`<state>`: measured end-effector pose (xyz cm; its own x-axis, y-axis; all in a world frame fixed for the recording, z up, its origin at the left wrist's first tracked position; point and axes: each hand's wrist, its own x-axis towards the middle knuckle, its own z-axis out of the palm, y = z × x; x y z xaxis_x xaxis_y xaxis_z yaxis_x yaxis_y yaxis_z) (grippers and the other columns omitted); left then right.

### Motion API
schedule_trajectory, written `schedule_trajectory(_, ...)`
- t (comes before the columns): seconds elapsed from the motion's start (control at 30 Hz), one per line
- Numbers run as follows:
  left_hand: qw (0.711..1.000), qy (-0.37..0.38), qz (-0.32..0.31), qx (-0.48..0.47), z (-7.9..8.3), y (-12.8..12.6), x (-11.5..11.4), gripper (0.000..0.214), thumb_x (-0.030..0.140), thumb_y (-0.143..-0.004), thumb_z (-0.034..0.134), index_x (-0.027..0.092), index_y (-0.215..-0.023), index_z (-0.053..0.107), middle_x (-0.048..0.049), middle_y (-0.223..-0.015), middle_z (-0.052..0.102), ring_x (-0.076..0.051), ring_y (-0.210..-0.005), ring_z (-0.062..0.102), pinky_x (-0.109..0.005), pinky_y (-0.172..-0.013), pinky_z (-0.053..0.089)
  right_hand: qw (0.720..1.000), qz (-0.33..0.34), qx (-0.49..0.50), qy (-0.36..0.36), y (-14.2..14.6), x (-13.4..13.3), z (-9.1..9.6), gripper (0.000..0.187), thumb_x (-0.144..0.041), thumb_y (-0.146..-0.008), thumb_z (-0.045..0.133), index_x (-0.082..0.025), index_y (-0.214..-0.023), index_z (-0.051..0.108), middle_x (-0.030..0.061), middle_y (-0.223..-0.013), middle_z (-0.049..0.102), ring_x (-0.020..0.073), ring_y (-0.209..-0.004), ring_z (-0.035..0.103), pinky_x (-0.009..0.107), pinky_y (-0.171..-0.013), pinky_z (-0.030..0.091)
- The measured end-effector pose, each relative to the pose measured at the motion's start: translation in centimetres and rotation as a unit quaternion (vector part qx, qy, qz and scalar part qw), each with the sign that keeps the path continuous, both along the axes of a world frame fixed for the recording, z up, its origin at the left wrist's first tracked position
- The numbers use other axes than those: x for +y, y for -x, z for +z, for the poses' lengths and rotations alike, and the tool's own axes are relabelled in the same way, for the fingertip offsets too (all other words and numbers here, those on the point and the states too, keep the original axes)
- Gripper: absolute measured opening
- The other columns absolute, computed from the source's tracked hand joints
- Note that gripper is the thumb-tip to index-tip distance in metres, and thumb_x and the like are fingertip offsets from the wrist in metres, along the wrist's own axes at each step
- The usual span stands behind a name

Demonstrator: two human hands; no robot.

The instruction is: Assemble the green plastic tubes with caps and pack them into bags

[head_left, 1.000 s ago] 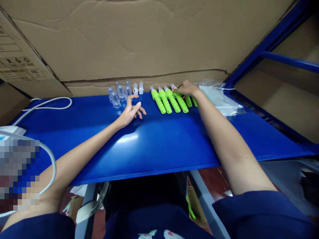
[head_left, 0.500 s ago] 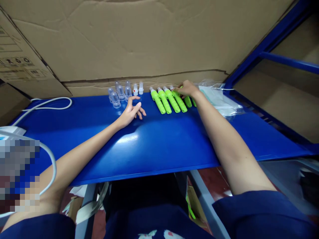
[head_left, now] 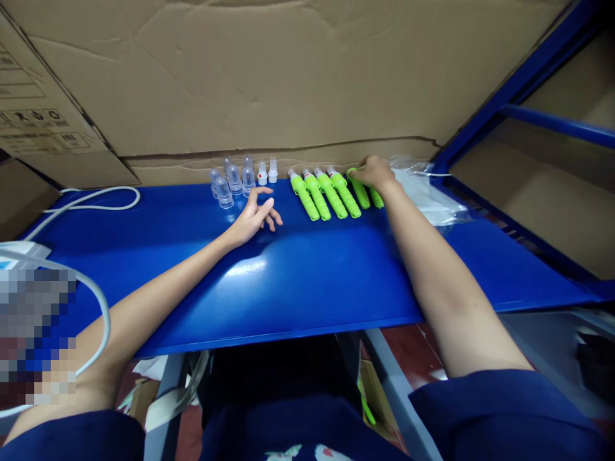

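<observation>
My left hand (head_left: 252, 219) hovers over the blue tabletop, palm turned inward, fingers loosely bent and apart, holding nothing. Just behind it stand several clear plastic domed caps (head_left: 234, 179) and two small white-based caps (head_left: 273, 171), the left one with a red dot. To the right, several bright green ribbed handles (head_left: 325, 195) lie side by side, some with clear tips pointing to the back. My right hand (head_left: 377, 173) reaches to the right end of this row. Its fingers are curled over the top of a green handle (head_left: 359, 192), hiding that end.
A clear plastic bag (head_left: 427, 192) with pale contents lies right of the row. A white cable (head_left: 103, 198) loops across the left side. Cardboard (head_left: 269, 77) lines the back, and a blue frame (head_left: 480, 115) rises on the right.
My right hand has moved slightly right, off the top of the handle with the clear tip and onto the one beside it. My left hand has stayed in place.
</observation>
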<state>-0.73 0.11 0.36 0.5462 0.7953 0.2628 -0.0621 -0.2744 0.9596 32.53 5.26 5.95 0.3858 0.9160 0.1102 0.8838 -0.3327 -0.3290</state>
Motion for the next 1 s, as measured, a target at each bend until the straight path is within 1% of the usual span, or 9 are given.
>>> schedule_trajectory(0.17, 1.000, -0.002, 0.001, 0.005, -0.1, 0.0, 0.0, 0.046, 0.058, -0.100, 0.054, 0.022, -0.120, 0.036, 0.0022, -0.076, 0.075, -0.010, -0.056, 0.066, -0.023, -0.055, 0.037, 0.998, 0.013, -0.053, 0.020, 0.6, 0.3, -1.0, 0.053, -0.034, -0.097, 0.067, -0.005, -0.142, 0.062, 0.0272, -0.139, 0.064, 0.0400, -0.135, 0.059, 0.052, -0.108, 0.050)
schedule_trajectory(0.27, 1.000, -0.004, 0.001, 0.006, -0.2, 0.0, 0.1, 0.045, 0.057, -0.101, 0.053, 0.021, -0.121, 0.036, 0.0018, -0.076, 0.075, -0.010, -0.056, 0.066, -0.024, -0.055, 0.037, 0.997, 0.021, -0.066, 0.023, 0.7, 0.1, -0.9, 0.054, -0.035, -0.098, 0.067, -0.008, -0.144, 0.061, 0.0267, -0.140, 0.063, 0.0397, -0.136, 0.058, 0.053, -0.110, 0.048)
schedule_trajectory(0.43, 1.000, -0.008, 0.002, 0.003, -0.4, 0.0, 0.2, 0.048, 0.060, -0.100, 0.053, 0.021, -0.122, 0.037, 0.0025, -0.075, 0.075, -0.010, -0.056, 0.066, -0.023, -0.055, 0.036, 0.998, 0.026, -0.061, 0.009, 1.0, -0.7, 0.8, 0.056, -0.026, -0.097, 0.069, -0.012, -0.150, 0.058, 0.0276, -0.145, 0.059, 0.0420, -0.139, 0.055, 0.054, -0.110, 0.045)
schedule_trajectory(0.53, 1.000, -0.011, 0.003, 0.007, -0.4, 0.0, 0.3, 0.049, 0.061, -0.100, 0.053, 0.020, -0.122, 0.037, 0.0021, -0.075, 0.075, -0.010, -0.056, 0.066, -0.023, -0.055, 0.037, 0.998, 0.033, -0.051, -0.014, 1.6, -1.2, 2.3, 0.054, -0.029, -0.098, 0.068, -0.012, -0.149, 0.059, 0.0299, -0.146, 0.057, 0.0437, -0.137, 0.055, 0.055, -0.110, 0.044)
schedule_trajectory(0.67, 1.000, -0.009, 0.005, 0.012, -0.4, 0.0, 0.3, 0.045, 0.057, -0.101, 0.051, 0.020, -0.123, 0.037, 0.0019, -0.076, 0.075, -0.010, -0.056, 0.066, -0.023, -0.055, 0.037, 0.996, 0.072, -0.019, -0.039, 3.4, -1.5, 3.8, 0.057, -0.034, -0.100, 0.066, -0.009, -0.151, 0.056, 0.0287, -0.145, 0.058, 0.0381, -0.136, 0.056, 0.051, -0.111, 0.043)
schedule_trajectory(0.73, 1.000, -0.008, 0.006, 0.014, -0.4, 0.0, 0.3, 0.043, 0.055, -0.102, 0.051, 0.020, -0.123, 0.037, 0.0020, -0.076, 0.075, -0.010, -0.056, 0.066, -0.023, -0.055, 0.037, 0.992, 0.114, 0.000, -0.047, 4.9, -1.6, 4.1, 0.058, -0.034, -0.097, 0.069, -0.009, -0.148, 0.057, 0.0242, -0.134, 0.066, 0.0328, -0.126, 0.062, 0.045, -0.108, 0.047)
schedule_trajectory(0.83, 1.000, -0.010, 0.008, 0.015, -0.4, 0.0, 0.2, 0.042, 0.055, -0.102, 0.051, 0.020, -0.123, 0.038, 0.0019, -0.076, 0.074, -0.010, -0.056, 0.066, -0.023, -0.056, 0.037, 0.973, 0.214, 0.055, -0.059, 7.5, -1.9, 4.0, 0.055, -0.034, -0.089, 0.077, -0.014, -0.139, 0.064, 0.0118, -0.104, 0.074, 0.0266, -0.098, 0.069, 0.039, -0.091, 0.054)
schedule_trajectory(0.93, 1.000, -0.007, 0.016, 0.015, -0.4, -0.1, 0.2, 0.041, 0.053, -0.102, 0.051, 0.020, -0.122, 0.039, 0.0013, -0.080, 0.074, -0.010, -0.057, 0.066, -0.023, -0.056, 0.037, 0.939, 0.315, 0.122, -0.065, 10.3, -2.7, 3.5, 0.049, -0.036, -0.085, 0.080, -0.018, -0.129, 0.066, 0.0012, -0.082, 0.067, 0.0193, -0.076, 0.063, 0.033, -0.076, 0.053)
schedule_trajectory(1.0, 0.999, -0.003, 0.029, 0.013, -0.4, -0.2, 0.2, 0.037, 0.050, -0.103, 0.052, 0.020, -0.121, 0.040, 0.0008, -0.085, 0.074, -0.009, -0.057, 0.066, -0.023, -0.056, 0.038, 0.920, 0.348, 0.174, -0.052, 12.1, -3.4, 3.1, 0.045, -0.040, -0.087, 0.079, -0.019, -0.125, 0.064, -0.0032, -0.072, 0.058, 0.0147, -0.065, 0.055, 0.029, -0.068, 0.049)
